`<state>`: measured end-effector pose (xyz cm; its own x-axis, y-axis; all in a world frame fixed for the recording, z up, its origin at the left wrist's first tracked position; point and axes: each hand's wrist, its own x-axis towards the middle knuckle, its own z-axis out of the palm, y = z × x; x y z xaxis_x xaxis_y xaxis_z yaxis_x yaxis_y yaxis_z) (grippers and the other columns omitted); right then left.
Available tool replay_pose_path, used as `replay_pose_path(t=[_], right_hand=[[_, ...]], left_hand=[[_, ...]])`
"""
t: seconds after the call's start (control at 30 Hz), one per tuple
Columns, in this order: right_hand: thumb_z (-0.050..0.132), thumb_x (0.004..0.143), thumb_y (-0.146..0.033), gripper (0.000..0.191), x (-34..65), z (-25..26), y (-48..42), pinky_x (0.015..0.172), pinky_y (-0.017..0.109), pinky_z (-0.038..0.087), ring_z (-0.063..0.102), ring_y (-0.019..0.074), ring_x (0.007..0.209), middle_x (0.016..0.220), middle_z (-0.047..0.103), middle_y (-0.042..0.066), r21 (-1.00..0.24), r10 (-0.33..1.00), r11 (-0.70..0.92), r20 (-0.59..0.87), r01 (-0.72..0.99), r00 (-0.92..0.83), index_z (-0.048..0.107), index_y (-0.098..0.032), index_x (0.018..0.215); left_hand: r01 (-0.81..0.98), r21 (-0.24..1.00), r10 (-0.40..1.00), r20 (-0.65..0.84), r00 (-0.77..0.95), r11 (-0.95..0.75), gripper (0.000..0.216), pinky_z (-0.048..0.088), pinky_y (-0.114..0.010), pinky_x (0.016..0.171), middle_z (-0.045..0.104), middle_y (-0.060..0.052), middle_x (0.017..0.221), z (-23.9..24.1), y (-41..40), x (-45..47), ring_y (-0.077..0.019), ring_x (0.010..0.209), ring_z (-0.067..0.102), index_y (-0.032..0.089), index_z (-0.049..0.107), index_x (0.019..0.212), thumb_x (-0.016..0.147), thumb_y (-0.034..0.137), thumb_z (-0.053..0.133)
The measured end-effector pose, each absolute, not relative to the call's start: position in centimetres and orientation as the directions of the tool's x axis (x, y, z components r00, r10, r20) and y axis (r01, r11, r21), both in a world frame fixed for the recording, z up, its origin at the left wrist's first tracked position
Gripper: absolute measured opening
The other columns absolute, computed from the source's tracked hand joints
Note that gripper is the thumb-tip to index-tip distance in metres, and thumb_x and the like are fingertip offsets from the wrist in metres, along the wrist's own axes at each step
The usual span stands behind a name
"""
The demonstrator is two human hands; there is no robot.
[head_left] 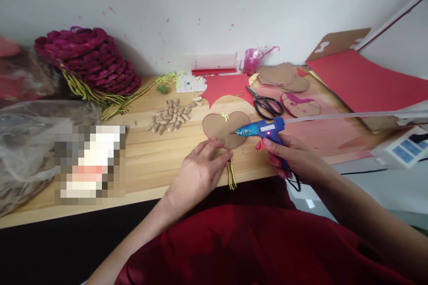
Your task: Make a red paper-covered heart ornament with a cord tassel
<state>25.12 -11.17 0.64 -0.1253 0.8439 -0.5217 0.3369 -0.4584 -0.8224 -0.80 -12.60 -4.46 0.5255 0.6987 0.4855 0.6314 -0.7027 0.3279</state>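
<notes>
Left hand (pixel 202 164) has its fingers bent at the lower edge of the cardboard heart (pixel 214 125), can't tell if it's pinching. Heart's lying on the surface (pixel 147 156), blue glue gun's (pixel 274 132) nozzle over it, right hand (pixel 299 156) wrapped round the handle.

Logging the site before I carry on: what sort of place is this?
Probably a craft workspace: the right hand holds a blue glue gun with its nozzle at a cardboard heart, and black-handled scissors lie nearby.
</notes>
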Motion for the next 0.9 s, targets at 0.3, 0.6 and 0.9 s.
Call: replay_pose_path(t=[0.3, 0.6, 0.9], right_hand=[[0.064, 0.087, -0.061, 0.042, 24.9, 0.8, -11.0, 0.038, 0.022, 0.038, 0.051, 0.0095, 0.041, 0.059, 0.053, -0.005, -0.813, 0.85, -0.43, -0.512, 0.393, -0.127, 0.053, -0.021, 0.09], [0.063, 0.086, -0.065, 0.046, 25.4, 1.4, -11.9, 0.038, 0.024, 0.036, 0.052, 0.011, 0.04, 0.057, 0.055, -0.004, -0.817, 0.868, -0.35, -0.467, 0.459, -0.17, 0.055, -0.02, 0.088], [0.062, 0.09, -0.059, 0.041, 24.6, 1.4, -10.9, 0.04, 0.026, 0.041, 0.053, 0.0117, 0.041, 0.058, 0.057, -0.002, -0.805, 0.901, -0.288, -0.412, 0.52, -0.138, 0.05, -0.022, 0.076]], left_hand=[[0.629, 0.318, 0.691, 0.489, 0.532, -0.709, 0.023, 0.061, -0.046, 0.091, 0.064, -0.014, 0.122, -4.4, -12.6, -0.8, -0.0273, 0.113, 0.062, 0.018, 0.071, 0.116, 0.097, 0.018, 0.058], [0.619, 0.329, 0.69, 0.487, 0.536, -0.713, 0.024, 0.06, -0.047, 0.091, 0.063, -0.013, 0.124, -4.4, -12.6, -0.8, -0.0265, 0.113, 0.062, 0.02, 0.071, 0.118, 0.098, 0.018, 0.058], [0.624, 0.327, 0.694, 0.473, 0.542, -0.71, 0.025, 0.06, -0.05, 0.093, 0.063, -0.013, 0.125, -4.5, -12.6, -0.8, -0.0273, 0.115, 0.061, 0.02, 0.071, 0.119, 0.098, 0.018, 0.057]])
